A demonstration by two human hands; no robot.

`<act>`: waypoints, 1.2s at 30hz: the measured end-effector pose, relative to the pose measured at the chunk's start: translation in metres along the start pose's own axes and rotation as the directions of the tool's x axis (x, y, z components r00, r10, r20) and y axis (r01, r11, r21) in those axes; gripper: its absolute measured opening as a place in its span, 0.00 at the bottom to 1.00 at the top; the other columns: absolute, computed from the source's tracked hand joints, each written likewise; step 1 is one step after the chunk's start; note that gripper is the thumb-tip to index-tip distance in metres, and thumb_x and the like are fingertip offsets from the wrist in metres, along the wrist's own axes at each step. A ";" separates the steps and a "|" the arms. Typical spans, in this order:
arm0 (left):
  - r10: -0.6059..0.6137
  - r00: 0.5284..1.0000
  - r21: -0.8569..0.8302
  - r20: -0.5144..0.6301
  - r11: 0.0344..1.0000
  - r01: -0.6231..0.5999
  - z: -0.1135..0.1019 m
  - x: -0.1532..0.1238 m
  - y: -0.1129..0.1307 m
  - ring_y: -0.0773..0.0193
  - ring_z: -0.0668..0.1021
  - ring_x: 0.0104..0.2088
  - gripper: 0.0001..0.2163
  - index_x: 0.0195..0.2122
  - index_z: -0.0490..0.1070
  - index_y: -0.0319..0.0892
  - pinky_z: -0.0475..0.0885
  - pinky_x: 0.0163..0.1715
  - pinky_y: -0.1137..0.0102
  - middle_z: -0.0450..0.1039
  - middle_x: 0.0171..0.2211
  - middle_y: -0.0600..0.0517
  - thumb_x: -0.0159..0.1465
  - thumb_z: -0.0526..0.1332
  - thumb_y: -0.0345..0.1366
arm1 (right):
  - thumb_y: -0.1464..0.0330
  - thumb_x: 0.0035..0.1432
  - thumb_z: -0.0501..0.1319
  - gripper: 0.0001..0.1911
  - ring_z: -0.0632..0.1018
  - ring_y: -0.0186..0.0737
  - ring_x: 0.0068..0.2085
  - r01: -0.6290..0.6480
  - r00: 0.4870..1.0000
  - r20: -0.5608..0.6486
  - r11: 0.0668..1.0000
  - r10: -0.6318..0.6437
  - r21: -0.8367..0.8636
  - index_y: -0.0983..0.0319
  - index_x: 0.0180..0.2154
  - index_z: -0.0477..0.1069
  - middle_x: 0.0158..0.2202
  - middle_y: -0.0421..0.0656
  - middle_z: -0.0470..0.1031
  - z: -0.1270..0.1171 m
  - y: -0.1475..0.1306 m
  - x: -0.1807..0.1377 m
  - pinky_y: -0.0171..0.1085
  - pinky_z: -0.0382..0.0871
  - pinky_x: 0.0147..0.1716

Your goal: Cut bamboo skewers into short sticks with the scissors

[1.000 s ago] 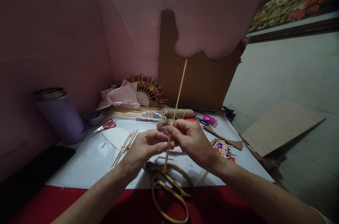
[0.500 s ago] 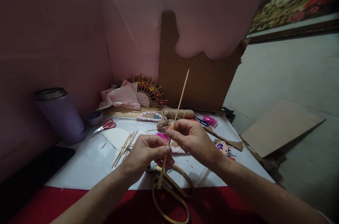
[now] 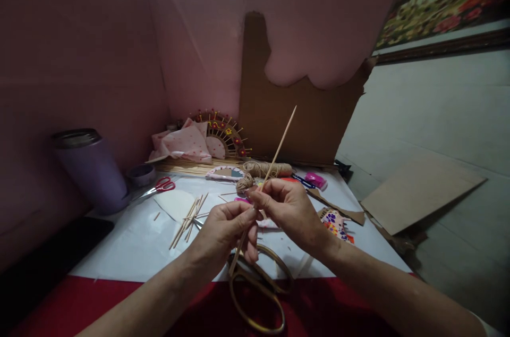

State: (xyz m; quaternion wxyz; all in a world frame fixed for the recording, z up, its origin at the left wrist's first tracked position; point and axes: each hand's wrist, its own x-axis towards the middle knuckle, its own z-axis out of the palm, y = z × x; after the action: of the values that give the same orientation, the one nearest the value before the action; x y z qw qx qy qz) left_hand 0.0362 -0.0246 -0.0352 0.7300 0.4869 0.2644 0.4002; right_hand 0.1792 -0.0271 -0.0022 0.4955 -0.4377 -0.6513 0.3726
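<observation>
Both hands grip one long wooden skewer (image 3: pixel 280 144), its pointed end tilted up and to the right. My left hand (image 3: pixel 231 225) pinches it lower down, and its other end slants below the fingers. Just above, my right hand (image 3: pixel 287 209) holds the skewer between thumb and fingers, the two hands nearly touching. Beneath them, large scissors with brass-coloured handles (image 3: pixel 258 294) lie over the table's front edge, their blades partly hidden by the left hand. Several short cut sticks (image 3: pixel 187 222) lie in a loose pile left of my left hand.
At left stand a purple tumbler (image 3: pixel 92 172) and red-handled scissors (image 3: pixel 164 184). Twine (image 3: pixel 271 169), a decorated half-round fan piece (image 3: pixel 229 132) and pink dotted cloth (image 3: pixel 181 141) lie at the back. A cardboard sheet (image 3: pixel 295 124) leans behind. A flowered piece (image 3: pixel 335 224) sits at right.
The skewer has tilted further to the right at its tip. My left hand has shifted slightly, closer to the right hand, with its lower fingers more visible.
</observation>
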 end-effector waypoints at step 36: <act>0.400 0.853 -0.210 -0.335 0.851 -0.482 -0.004 -0.004 0.027 0.67 0.79 0.26 0.05 0.30 0.65 0.39 0.75 0.36 0.68 0.74 0.23 0.55 0.58 0.61 0.31 | 0.77 0.55 0.54 0.12 0.68 0.42 0.43 0.492 0.830 0.549 0.588 -0.096 -0.642 0.64 0.42 0.67 0.42 0.48 0.70 0.039 0.011 -0.049 0.38 0.62 0.44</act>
State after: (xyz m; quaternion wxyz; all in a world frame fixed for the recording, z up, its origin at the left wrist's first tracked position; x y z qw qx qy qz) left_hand 0.0217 -0.0205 -0.0120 0.6351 0.3623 0.1837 0.6569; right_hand 0.1493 -0.0714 -0.0366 0.1518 -0.3852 -0.9080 0.0645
